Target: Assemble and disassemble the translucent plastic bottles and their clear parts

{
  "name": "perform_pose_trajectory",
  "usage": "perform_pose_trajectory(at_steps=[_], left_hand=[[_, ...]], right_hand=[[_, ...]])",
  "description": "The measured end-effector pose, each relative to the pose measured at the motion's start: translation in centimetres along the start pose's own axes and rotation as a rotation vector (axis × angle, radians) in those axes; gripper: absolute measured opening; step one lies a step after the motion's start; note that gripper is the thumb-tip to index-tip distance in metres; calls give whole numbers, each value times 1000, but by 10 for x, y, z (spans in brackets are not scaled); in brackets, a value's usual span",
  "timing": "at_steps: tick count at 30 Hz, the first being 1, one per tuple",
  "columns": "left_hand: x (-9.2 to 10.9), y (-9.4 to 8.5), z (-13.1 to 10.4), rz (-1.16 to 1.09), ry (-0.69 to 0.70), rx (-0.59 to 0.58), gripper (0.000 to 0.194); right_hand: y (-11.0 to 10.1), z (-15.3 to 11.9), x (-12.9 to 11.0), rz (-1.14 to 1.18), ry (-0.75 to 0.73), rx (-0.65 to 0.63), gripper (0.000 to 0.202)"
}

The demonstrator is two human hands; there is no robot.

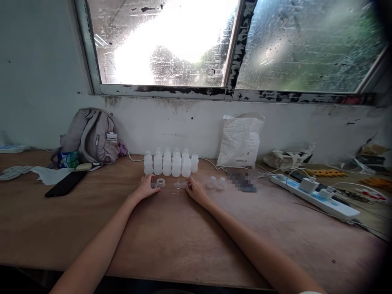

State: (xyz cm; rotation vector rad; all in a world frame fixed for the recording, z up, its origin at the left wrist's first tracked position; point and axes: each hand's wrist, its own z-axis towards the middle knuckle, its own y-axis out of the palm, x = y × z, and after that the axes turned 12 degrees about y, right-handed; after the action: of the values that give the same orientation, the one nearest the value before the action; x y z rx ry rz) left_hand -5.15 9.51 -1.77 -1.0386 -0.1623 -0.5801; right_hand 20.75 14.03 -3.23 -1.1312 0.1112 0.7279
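Bottles (167, 163), frosted white, stand upright in a close row on the wooden table (171, 228), near the wall (165, 130); the rightmost is shorter and lacks the pointed top seen on the others. Just in front of the row's left end, the left hand (146, 188) has its thumb and fingers parted around a pale ring (153, 185), though whether it grips it I cannot tell. A second ring (161, 182) lies just beside. The right hand (196, 191) has its fingertips at the right one of two clear flanged pieces (181, 185); its hold is also unclear. Two clear domes (216, 183) sit to its right. Farther out, a white plastic bag (240, 141) leans on the wall, left of a power strip (315, 197) bearing two plugs. Across the table, a gray backpack (88, 134) rests behind a black phone (65, 184).
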Motion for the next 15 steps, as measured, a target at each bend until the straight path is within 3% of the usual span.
perform_pose_trajectory(at_steps=[5,10,15], left_hand=[[-20,-2,8,-204,-134,216,35],[-34,1,11,-193,-170,223,22],[-29,-3,10,-78,-93,218,22]], right_hand=[[2,0,2,-3,0,-2,23],[1,0,2,1,1,-2,24],[0,0,1,3,5,-1,23]])
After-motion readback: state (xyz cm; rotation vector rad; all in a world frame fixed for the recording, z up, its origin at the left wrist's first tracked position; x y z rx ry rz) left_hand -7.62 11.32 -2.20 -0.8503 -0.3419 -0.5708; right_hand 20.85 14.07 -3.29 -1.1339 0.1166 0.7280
